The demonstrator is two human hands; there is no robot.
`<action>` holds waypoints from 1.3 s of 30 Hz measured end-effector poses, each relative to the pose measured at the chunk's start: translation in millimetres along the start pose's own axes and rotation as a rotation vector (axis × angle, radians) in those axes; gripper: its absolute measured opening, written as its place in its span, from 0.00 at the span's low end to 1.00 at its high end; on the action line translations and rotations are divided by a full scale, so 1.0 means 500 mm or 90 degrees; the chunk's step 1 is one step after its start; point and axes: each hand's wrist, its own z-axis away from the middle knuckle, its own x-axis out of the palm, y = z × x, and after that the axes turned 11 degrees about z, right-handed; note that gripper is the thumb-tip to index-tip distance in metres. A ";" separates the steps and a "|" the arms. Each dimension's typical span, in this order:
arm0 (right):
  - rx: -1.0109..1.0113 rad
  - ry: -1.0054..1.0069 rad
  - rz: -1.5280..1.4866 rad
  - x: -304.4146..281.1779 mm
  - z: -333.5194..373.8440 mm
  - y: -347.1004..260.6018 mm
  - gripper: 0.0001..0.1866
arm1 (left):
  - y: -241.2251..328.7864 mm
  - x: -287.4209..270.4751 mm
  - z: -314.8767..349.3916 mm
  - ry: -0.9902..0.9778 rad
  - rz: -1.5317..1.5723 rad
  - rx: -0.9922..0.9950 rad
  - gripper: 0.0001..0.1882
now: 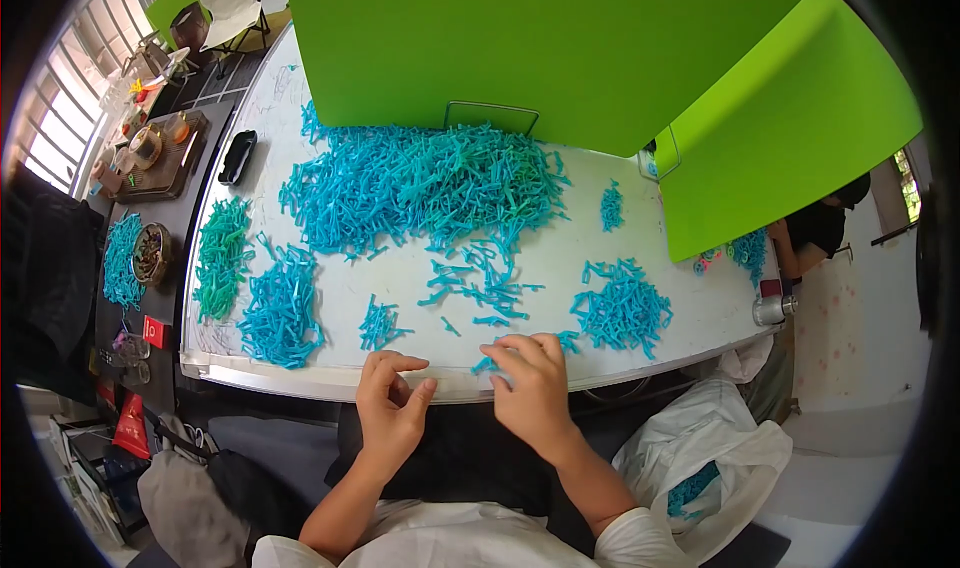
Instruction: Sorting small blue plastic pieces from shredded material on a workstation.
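Both hands are over the near edge of a white table [690, 313]. My left hand [388, 400] has its fingers bent and the thumb apart from them, with nothing seen between. My right hand [535, 393] is curved, fingertips and thumb apart, beside a few small blue plastic pieces [484, 365] at the edge; no piece is plainly gripped. A single blue piece [449, 327] and a loose scatter of thin blue pieces [480, 286] lie beyond the hands. A small blue pile [380, 325] is near my left hand, a larger blue pile [622, 308] to the right of my right hand.
Farther back is a big blue-green heap [430, 183] before an upright green panel [520, 48]. At left lie a green pile [222, 258], a blue pile [282, 308] and a black tray [238, 158]. A white bag [740, 448] stands low right. Another person's arm [785, 253] shows at far right.
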 end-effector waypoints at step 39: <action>0.029 -0.138 0.038 0.195 -0.277 -0.019 0.12 | 0.005 0.012 -0.011 -0.015 -0.084 -0.008 0.06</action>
